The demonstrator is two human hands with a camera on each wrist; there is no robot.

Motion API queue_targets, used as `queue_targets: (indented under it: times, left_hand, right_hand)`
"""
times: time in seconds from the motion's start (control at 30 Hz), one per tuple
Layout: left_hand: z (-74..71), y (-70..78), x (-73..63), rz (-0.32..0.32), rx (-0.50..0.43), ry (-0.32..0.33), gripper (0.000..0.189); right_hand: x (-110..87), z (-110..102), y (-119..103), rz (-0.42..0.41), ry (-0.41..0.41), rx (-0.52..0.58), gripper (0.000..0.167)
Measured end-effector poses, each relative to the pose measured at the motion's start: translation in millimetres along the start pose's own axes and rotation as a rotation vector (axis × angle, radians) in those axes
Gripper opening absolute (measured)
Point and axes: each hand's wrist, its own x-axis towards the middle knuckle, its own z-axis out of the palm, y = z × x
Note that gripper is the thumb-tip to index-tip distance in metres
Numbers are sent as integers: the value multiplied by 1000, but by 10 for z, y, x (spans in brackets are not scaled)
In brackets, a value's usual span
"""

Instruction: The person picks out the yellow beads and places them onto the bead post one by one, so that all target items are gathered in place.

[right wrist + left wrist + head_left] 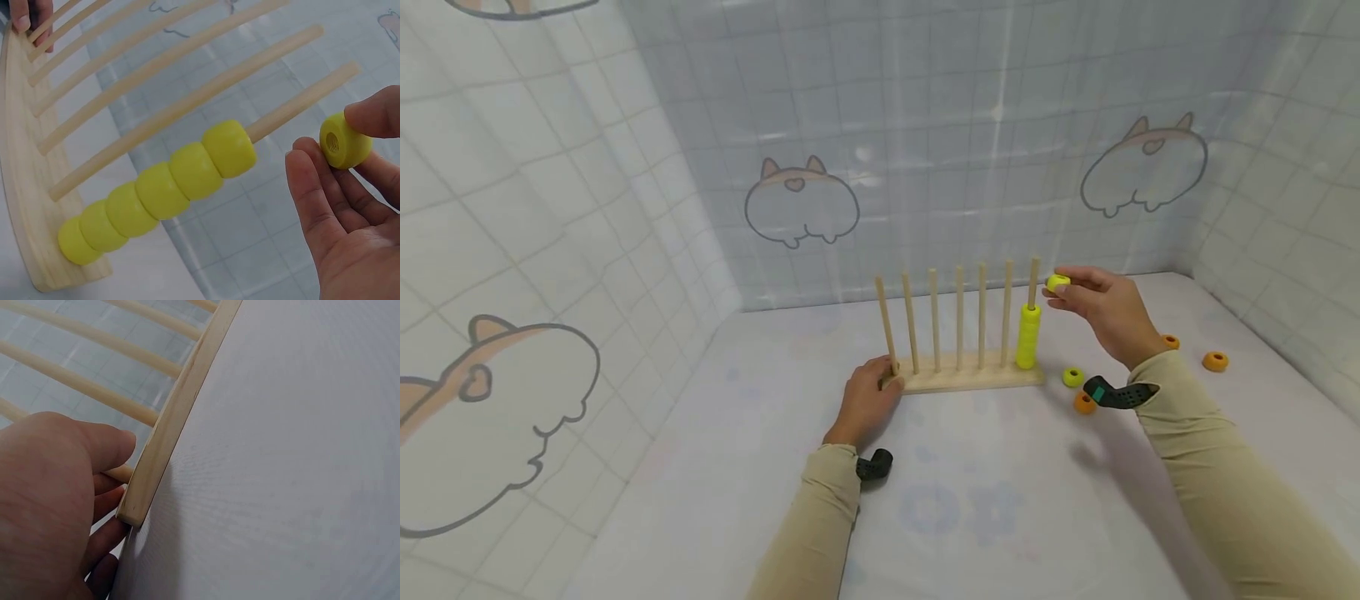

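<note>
A wooden rack with several upright pegs rises from a flat base (970, 381) on the table. Its rightmost peg (306, 100) carries a stack of several yellow beads (164, 189), and the peg's top stays bare. My right hand (1108, 310) pinches one more yellow bead (345, 141) between thumb and fingers, beside the upper end of that peg and apart from it. The bead's hole shows in the right wrist view. At the base's left end, my left hand (867, 403) grips the wood, thumb on the near side and fingers behind, partly hidden.
Right of the rack lie a loose yellow bead (1072, 377) and an orange bead (1084, 403). Farther right are two more orange beads, one (1215, 361) near the right wall and one (1170, 342) partly behind the right wrist. Tile-patterned walls (925, 100) enclose the table.
</note>
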Motion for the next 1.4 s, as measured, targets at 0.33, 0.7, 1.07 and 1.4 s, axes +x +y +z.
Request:
queue_targets:
  times: [0.33,0.7,1.07,1.4]
  left_hand:
    - [-8,26,1,15,1,14,41]
    - [-8,25,-15,1,4,3,41]
    - [-21,42,-2,19,9,8,41]
    - [15,-24,27,28,2,15,40]
  right_hand:
    - [15,25,-111,-25,5,-14,48]
    - [72,30,-259,-53,-1,-58,47]
    - [169,71,-374,-115,2,119,41]
    - [229,119,-399,-122,9,106,36]
